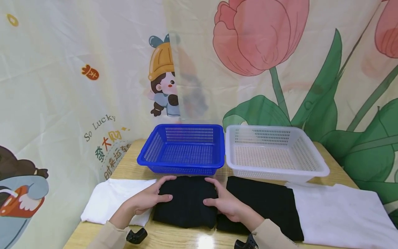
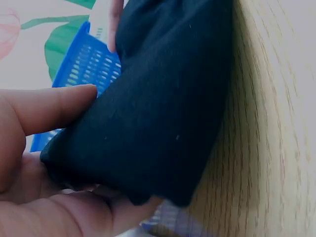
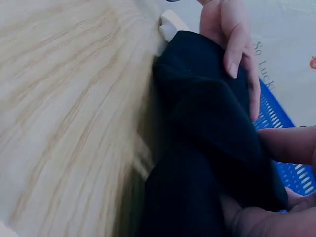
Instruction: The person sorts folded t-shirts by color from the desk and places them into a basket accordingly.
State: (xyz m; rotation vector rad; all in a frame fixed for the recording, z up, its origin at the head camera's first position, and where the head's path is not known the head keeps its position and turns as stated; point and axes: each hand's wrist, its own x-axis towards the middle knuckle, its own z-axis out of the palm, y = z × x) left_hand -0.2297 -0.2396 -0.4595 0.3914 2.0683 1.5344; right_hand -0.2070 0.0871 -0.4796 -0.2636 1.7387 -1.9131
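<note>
clearly, the left hand point(image 1: 146, 200) and right hand point(image 1: 229, 203) each pinch a side edge of the folded black cloth point(image 1: 186, 204), thumbs parted from the other fingers with fabric caught between. the cloth sits between the two sets of fingers, just on the near side of the blue basket point(image 1: 180, 165), by the wooden surface point(image 1: 168, 238). on the curtain point(image 1: 46, 86), lettering point(image 1: 100, 127) reads "so lucky", with chinese characters below, including "發大财".

Two baskets stand around mid-frame: one blue basket point(image 1: 188, 154) and one white basket point(image 1: 264, 157). Four cloths lie across the lower frame, two white, at lower left point(image 1: 115, 193) and lower right point(image 1: 339, 214), and two black, at bottom centre point(image 1: 186, 204) and just right of that point(image 1: 264, 204). Two hands, one left hand point(image 1: 149, 198) and one right hand point(image 1: 226, 201), show at bottom centre.
</note>
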